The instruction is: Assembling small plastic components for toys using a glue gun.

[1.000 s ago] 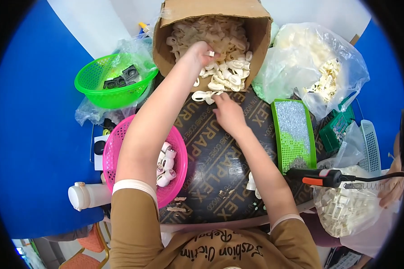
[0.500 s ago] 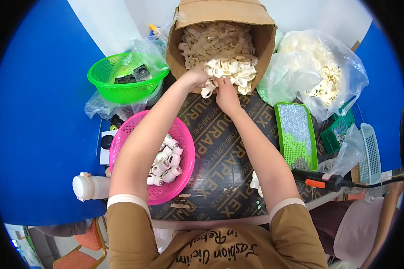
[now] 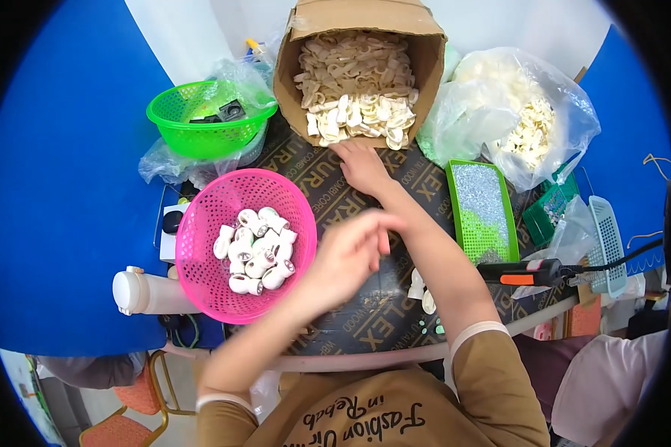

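Observation:
A cardboard box (image 3: 287, 112) lies on its side at the far edge of the table, full of cream-white plastic pieces (image 3: 365, 115) that spill toward its front lip. My right hand (image 3: 361, 167) rests at that lip, fingers stretched out and holding nothing I can see. Back over the middle of the table, my left hand (image 3: 354, 249) is blurred by motion, its fingers apart, with nothing visible in them. It hovers beside a pink basket (image 3: 194, 253), which holds several white rounded parts (image 3: 265, 249) with metallic-looking ends. Small white pieces (image 3: 416, 283) lie next to my right forearm.
A green basket (image 3: 212, 138) with black parts stands far left, a white bottle (image 3: 153, 292) below it. On the right are a clear bag (image 3: 552, 89) of cream pieces, a green tray (image 3: 487, 212) of small silvery bits, and a black-and-orange corded tool (image 3: 522, 273).
My left hand has left the pieces in the box and come back toward me. My right hand has drawn back slightly to the box's lip.

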`<state>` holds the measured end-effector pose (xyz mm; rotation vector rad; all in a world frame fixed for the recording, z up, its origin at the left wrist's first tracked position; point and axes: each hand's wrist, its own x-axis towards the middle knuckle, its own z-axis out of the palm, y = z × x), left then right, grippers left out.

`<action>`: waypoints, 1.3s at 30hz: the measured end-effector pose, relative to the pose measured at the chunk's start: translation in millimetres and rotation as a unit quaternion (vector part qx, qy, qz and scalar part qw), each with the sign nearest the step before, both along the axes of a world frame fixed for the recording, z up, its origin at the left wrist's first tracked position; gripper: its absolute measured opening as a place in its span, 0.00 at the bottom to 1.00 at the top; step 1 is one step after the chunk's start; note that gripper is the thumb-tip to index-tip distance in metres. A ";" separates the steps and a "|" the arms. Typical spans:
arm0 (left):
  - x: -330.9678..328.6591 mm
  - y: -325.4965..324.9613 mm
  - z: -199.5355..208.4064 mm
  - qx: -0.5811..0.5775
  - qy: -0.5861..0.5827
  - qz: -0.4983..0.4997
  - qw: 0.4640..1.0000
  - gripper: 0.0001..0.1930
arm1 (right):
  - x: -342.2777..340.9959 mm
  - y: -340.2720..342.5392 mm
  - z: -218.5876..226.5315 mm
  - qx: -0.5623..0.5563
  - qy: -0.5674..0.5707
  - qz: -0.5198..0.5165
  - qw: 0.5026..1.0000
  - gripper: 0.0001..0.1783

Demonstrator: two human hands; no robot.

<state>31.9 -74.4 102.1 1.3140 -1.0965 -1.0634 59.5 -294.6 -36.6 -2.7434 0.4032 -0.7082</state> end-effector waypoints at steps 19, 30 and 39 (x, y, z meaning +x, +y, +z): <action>-1.7 5.0 -142.7 0.022 0.540 0.108 0.835 0.28 | -83.7 89.6 77.9 0.118 -0.093 0.052 0.987 0.09; 11.2 5.6 -144.5 0.054 0.469 0.037 0.881 0.15 | -112.5 37.7 133.1 -0.023 -0.174 -0.062 0.982 0.20; 5.8 13.9 -139.4 0.078 0.488 0.044 0.868 0.12 | -82.3 20.6 92.0 0.163 -0.096 -0.132 0.973 0.13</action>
